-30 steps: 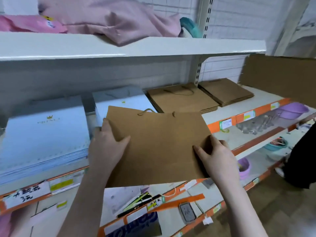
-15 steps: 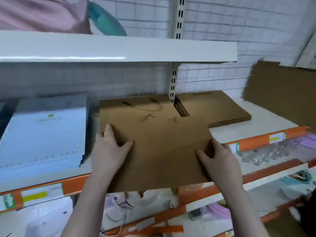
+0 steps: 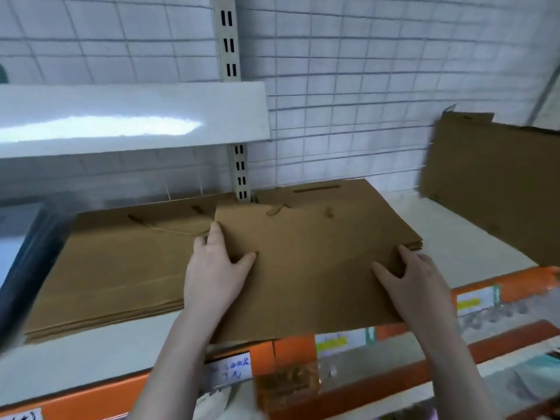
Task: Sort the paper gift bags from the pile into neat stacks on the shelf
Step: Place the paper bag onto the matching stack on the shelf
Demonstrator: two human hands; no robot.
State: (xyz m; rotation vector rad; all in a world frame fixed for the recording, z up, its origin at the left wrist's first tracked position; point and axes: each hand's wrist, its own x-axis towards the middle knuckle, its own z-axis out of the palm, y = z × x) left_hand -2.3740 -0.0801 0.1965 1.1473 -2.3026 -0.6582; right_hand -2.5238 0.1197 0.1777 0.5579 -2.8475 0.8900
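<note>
Held brown bag [image 3: 306,268] covers most of the right-hand stack [image 3: 363,201]; only its back and right edges show. Fingers of both hands [image 3: 212,274] hidden beneath the bag's sides. Cardboard sheet [image 3: 497,183] cut by right edge. Pale stack [image 3: 15,237] at far left blurred, cropped. Handwritten label [image 3: 230,371] on the orange shelf rail [image 3: 530,283] unreadable. Lower-shelf goods [image 3: 285,386] smeared, not identifiable.

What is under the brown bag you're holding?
Under the far part of the held brown bag lies a stack of brown bags; its edges peek out on the right. The near part hangs past the shelf's orange edge. How many bags lie beneath is hidden.
</note>
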